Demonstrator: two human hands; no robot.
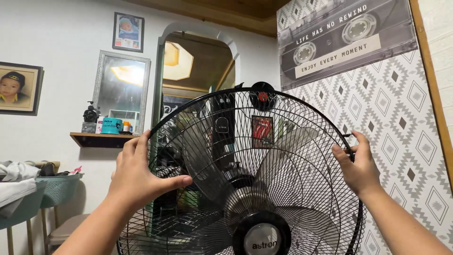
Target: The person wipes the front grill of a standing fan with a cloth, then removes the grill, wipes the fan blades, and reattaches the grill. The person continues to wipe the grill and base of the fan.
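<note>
Both hands are on the front fan guard (pixel 264 156), a black wire grille, one per side, so the round cage is braced evenly across its width rather than hanging off one point. Left hand (pixel 137 177) sits on the guard's upper-left rim: palm flat against the wires, thumb hooked forward over the rim, fingers loosely curled, not a full clench. Right hand (pixel 358 165) pinches the right rim near a small clip, fingertips closed on the rim wire. The guard fills the space between the hands, tilted back slightly towards the camera at the bottom. Grey fan blades (pixel 283 156) sit behind the wires, and the round black centre badge (pixel 261 235) is low, at the frame's bottom edge. Beyond: wall shelf (pixel 99 139) with toiletries, left; patterned wall panel (pixel 401 118), right.
</note>
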